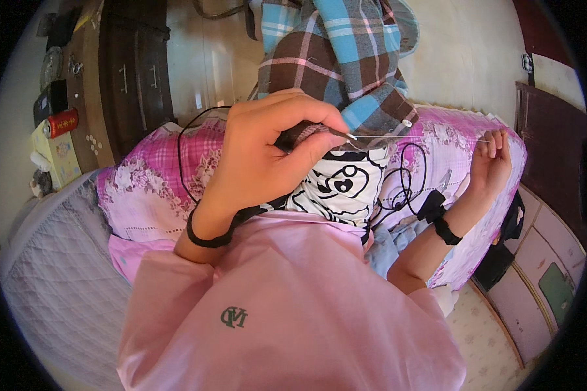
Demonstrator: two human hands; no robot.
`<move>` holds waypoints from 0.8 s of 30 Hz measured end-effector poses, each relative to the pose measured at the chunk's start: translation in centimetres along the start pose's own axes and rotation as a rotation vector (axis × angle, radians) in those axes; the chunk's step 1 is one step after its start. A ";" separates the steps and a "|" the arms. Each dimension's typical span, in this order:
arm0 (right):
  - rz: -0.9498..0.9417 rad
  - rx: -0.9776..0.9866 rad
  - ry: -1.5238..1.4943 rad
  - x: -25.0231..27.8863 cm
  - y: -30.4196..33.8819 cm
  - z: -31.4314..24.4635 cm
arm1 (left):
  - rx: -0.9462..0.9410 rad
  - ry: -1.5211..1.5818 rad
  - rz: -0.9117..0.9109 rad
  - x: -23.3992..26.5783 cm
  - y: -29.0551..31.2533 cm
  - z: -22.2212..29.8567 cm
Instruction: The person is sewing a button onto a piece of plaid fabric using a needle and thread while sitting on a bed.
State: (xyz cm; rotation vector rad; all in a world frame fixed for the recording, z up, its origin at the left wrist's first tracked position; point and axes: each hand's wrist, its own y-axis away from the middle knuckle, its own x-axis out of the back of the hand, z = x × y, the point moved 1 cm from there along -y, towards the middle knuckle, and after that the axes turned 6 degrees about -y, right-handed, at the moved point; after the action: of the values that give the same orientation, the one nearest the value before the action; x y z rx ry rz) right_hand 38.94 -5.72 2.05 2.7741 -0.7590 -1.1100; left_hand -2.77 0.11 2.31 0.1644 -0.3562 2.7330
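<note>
My left hand (267, 153) pinches the edge of a brown and blue plaid shirt (306, 65) between thumb and forefinger. A small white piece, perhaps a button, shows at those fingertips. From there a thin white thread (430, 137) runs taut to the right. Its far end is in the closed fingers of my right hand (491, 163), raised out to the side; whether a needle is there too is too small to tell. One white button (407, 124) sits on the shirt near the thread. The shirt drapes over my lap and away from me.
A black-and-white cartoon-print cloth (342, 182) lies on my lap. Black cable (411, 176) loops across the pink floral cover (143, 169) around me. At left, a wooden table (88, 72) holds a red can (60, 122) and a tissue box (59, 153). Pale drawers (541, 260) stand at right.
</note>
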 end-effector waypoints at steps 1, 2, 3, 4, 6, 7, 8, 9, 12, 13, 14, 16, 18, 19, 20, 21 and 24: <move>-0.002 -0.003 0.002 0.8 -0.2 -0.6 | 0.042 0.014 -0.007 0.1 0.0 0.0; -0.023 -0.098 -0.179 1.6 -0.4 -1.0 | 0.083 0.029 -0.016 0.2 0.0 0.0; -0.044 -0.192 -0.362 2.5 -0.5 -1.5 | 0.083 0.030 -0.016 0.3 0.0 -0.1; -0.044 -0.191 -0.361 3.7 -0.7 -2.2 | 0.078 0.034 -0.020 0.3 0.0 -0.1; 0.093 -0.229 -0.651 6.4 -0.8 -3.2 | 0.072 0.043 -0.027 0.6 0.0 -0.2; 0.094 -0.227 -0.650 7.7 -0.7 -3.7 | 0.087 0.043 -0.043 0.7 -0.1 -0.1; 0.077 -0.214 -0.710 8.4 -0.5 -3.8 | 0.103 0.041 -0.058 0.8 -0.1 -0.1; 0.060 -0.201 -0.769 9.1 -0.4 -4.1 | 0.103 0.041 -0.058 0.8 0.0 -0.2; 0.179 -0.154 -0.794 10.2 0.3 -4.7 | 0.080 0.075 -0.036 0.6 -0.1 -0.3; 0.179 -0.153 -0.793 10.4 0.3 -4.6 | 0.097 0.067 -0.055 0.6 -0.1 -0.1; 0.182 -0.160 -0.802 10.5 0.4 -4.4 | 0.113 0.059 -0.076 0.5 -0.2 0.1; 0.185 -0.166 -0.810 11.0 0.5 -4.1 | 0.101 0.066 -0.066 0.4 -0.1 -0.1; 0.209 -0.112 -0.752 11.3 0.6 -4.0 | 0.086 0.076 -0.059 0.4 -0.2 -0.1; 0.211 -0.108 -0.752 11.4 0.5 -4.0 | 0.025 0.052 -0.053 0.4 -0.2 0.0; 0.149 -0.077 -0.703 10.9 0.6 -3.9 | -0.038 0.031 -0.052 0.4 -0.2 0.0; 0.088 -0.046 -0.653 10.4 0.6 -3.6 | -0.042 0.035 -0.060 0.5 -0.3 0.1; 0.111 0.145 -0.161 4.0 1.0 -1.2 | -0.280 -0.100 -0.043 0.3 -0.7 0.6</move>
State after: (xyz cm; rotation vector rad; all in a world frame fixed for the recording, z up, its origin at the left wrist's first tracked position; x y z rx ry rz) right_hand 41.79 -8.58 0.65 2.7399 -1.0370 -1.3184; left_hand -2.79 0.64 3.11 0.2296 -0.7475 2.6047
